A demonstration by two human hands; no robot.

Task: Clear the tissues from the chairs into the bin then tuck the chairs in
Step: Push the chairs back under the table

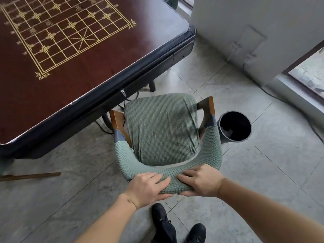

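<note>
A chair [162, 130] with a green knitted cover and wooden arms stands in front of me, its seat bare and its front edge at the table's side. My left hand [149, 187] and my right hand [199, 180] both grip the curved backrest at its near middle, fingers over the top and thumbs underneath. A grey round bin [234, 127] stands on the floor just right of the chair's right arm. Something pale, perhaps a tissue [228, 132], lies inside at its bottom.
The dark red table [73, 71] with a gold chess grid and a black rim fills the upper left. A wooden stick [31, 176] lies on the floor at left. A white wall and a doorway are at right. My black shoes [177, 227] are below the chair.
</note>
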